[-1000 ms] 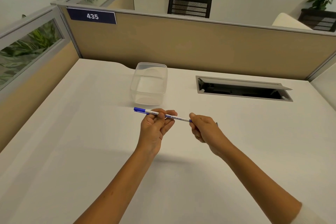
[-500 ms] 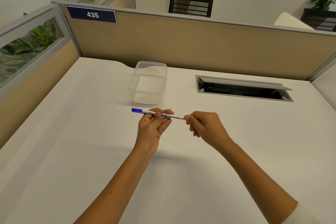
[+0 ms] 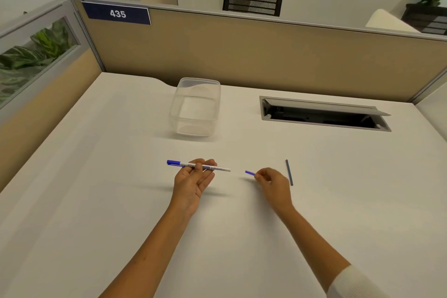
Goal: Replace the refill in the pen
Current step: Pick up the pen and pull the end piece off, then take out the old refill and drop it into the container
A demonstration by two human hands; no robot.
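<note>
A white pen [image 3: 219, 168] with a blue cap on its left end lies level above the desk, gripped by my left hand [image 3: 194, 180] around its middle. Its right end is bare. My right hand [image 3: 272, 182] pinches a small blue piece [image 3: 249, 172] that pokes out leftward from the fingertips, a short gap away from the pen's open end. A thin blue refill [image 3: 289, 172] lies flat on the desk just right of my right hand.
A clear plastic container [image 3: 196, 107] stands on the white desk [image 3: 96, 201] behind my hands. An open cable hatch [image 3: 324, 113] is set into the desk at the back right. Beige partition walls [image 3: 242, 55] close off the back and left.
My right hand has pulled away to the right from the pen's end, taking the small blue piece off with it. The refill on the desk is now uncovered. My left hand has kept hold of the pen.
</note>
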